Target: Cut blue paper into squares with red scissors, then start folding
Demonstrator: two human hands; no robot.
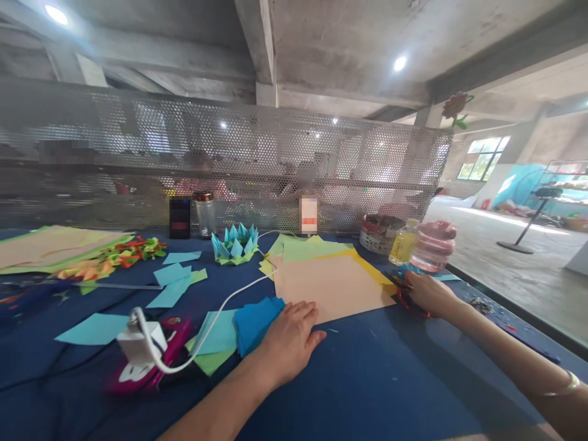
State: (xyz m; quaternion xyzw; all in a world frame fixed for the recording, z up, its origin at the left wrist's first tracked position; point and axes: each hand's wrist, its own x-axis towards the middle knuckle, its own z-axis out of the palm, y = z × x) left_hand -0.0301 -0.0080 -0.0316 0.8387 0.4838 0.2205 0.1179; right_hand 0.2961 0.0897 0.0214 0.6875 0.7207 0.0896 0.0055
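My left hand (294, 337) lies with its fingers stretched out, over the edge of a stack of dark blue paper (255, 324) and the near edge of a large peach sheet (335, 285). At the right, my right hand (427, 294) is curled over red-handled scissors (407, 303), beside the right corner of the peach sheet. Its fingertips are partly hidden. Yellow and green sheets (316, 248) show from under the peach one. Light blue and green paper pieces (218, 334) lie left of my left hand.
A folded blue paper crown (235, 244) stands behind. A white cable runs from a charger (142, 343) on a magenta power strip (172, 346). At back right are a round container (381, 233), a yellow bottle (404, 244) and a pink bottle (433, 245). A perforated screen (275, 153) closes the back.
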